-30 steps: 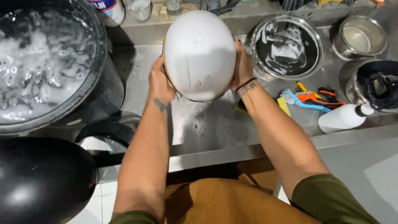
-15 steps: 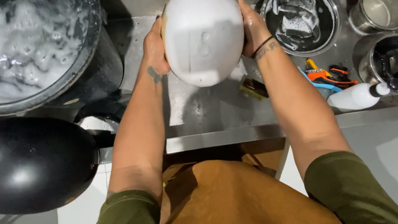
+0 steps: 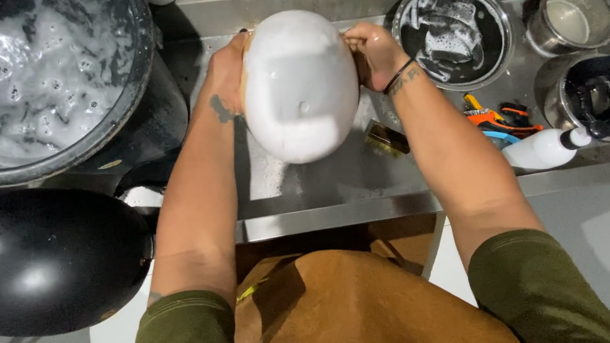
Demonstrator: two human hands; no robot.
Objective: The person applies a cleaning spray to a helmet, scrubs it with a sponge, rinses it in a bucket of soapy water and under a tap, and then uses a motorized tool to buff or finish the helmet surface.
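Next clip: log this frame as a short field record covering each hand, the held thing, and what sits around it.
left hand: left hand grips the left side of the white helmet
right hand: right hand grips its right side
held thing: white helmet, rounded shell toward the camera, above the steel counter
left of it: big pot of soapy water; black helmet below that
right of it: soapy steel bowl, white bottle lying down
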